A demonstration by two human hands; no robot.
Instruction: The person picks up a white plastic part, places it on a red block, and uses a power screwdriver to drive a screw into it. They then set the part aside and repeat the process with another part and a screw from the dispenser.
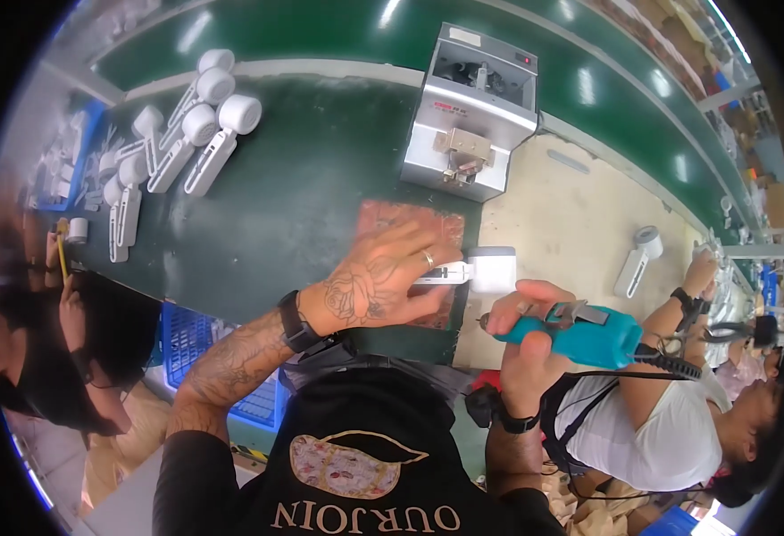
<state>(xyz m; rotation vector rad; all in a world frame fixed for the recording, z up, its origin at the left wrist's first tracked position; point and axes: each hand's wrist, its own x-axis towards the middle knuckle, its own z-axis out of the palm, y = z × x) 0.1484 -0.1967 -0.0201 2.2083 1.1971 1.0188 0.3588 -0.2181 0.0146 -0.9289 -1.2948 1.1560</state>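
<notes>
My left hand [383, 277] is closed over the handle of a white device with a round head [493, 270], which lies on its side. Its slotted handle rests over a reddish-brown mat [410, 214], and the head sticks out to the right of my fingers. In my right hand [532, 362] is a teal electric screwdriver [602, 339] with a coiled black cord. The screwdriver is held nearly level, its tip pointing left, below the white device and apart from it.
A grey metal machine [463, 116] stands at the back. Several similar white devices [200, 125] lie at the far left; another [639, 259] is on the pale board [571, 205] to the right. Co-workers sit on both sides. A blue crate [191, 335] is below the table.
</notes>
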